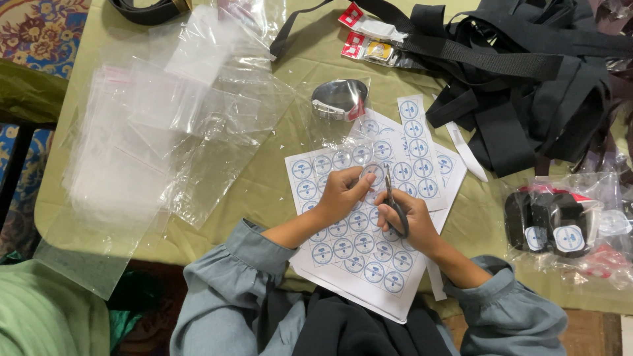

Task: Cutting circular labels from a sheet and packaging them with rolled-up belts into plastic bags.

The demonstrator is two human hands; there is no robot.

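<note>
Home packing table, olive cloth [277, 191], patterned rug [39, 29], clear bags [151, 132], label sheets [359, 237], black straps [527, 72]

Scissors [394, 206] and round label [371, 173] in hands

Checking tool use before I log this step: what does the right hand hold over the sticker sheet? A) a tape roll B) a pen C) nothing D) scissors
D: the right hand grips dark-handled scissors, blades pointing up over the sticker sheet.

Olive-clothed table [277, 191] — patterned floral carpet [39, 29] at upper left.
</note>
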